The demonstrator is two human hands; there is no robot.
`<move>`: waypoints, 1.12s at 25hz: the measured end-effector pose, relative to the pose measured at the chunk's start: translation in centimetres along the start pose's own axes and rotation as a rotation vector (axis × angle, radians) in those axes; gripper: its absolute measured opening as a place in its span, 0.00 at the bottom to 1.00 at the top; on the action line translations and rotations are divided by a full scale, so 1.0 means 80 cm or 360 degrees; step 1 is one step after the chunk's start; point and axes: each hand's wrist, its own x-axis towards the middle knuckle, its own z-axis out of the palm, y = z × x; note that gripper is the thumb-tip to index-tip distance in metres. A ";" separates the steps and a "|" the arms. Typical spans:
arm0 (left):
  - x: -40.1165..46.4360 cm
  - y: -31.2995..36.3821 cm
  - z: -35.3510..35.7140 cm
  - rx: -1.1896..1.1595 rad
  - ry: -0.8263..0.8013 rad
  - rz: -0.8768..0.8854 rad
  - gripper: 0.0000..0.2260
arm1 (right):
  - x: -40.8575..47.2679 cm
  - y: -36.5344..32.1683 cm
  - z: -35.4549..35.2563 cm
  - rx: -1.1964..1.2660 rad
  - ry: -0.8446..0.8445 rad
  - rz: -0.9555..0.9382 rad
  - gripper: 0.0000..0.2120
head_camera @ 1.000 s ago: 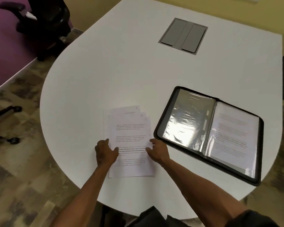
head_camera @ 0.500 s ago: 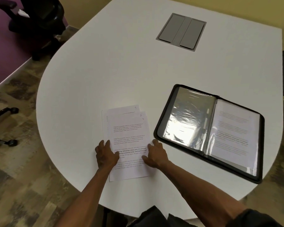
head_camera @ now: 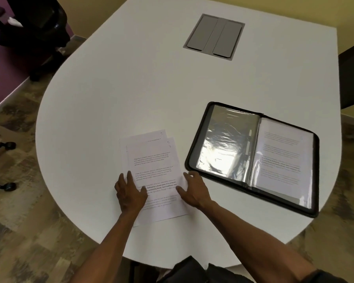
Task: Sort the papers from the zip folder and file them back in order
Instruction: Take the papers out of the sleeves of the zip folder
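Resting flat with fingers spread, left hand (head_camera: 130,194) and right hand (head_camera: 194,189) press the papers (head_camera: 151,172) on the table (head_camera: 110,99), probably to steady or square them for sorting. At least three fanned sheets show. One folder (head_camera: 251,156) lies open just beside, one page in its right sleeve.
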 end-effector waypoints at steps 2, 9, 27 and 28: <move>-0.013 0.025 0.014 0.0013 0.0066 0.0180 0.36 | -0.019 0.029 -0.014 0.0240 0.0241 0.0062 0.30; -0.087 0.155 0.089 -0.0106 -0.0123 0.0837 0.37 | -0.101 0.228 -0.114 0.0456 0.1039 0.0902 0.35; -0.157 0.386 0.206 -0.0205 -0.0617 0.1236 0.29 | -0.107 0.327 -0.140 0.0046 0.0456 0.0745 0.29; -0.160 0.395 0.210 -0.0211 -0.0656 0.1217 0.29 | -0.102 0.326 -0.138 0.0084 0.0447 0.0629 0.28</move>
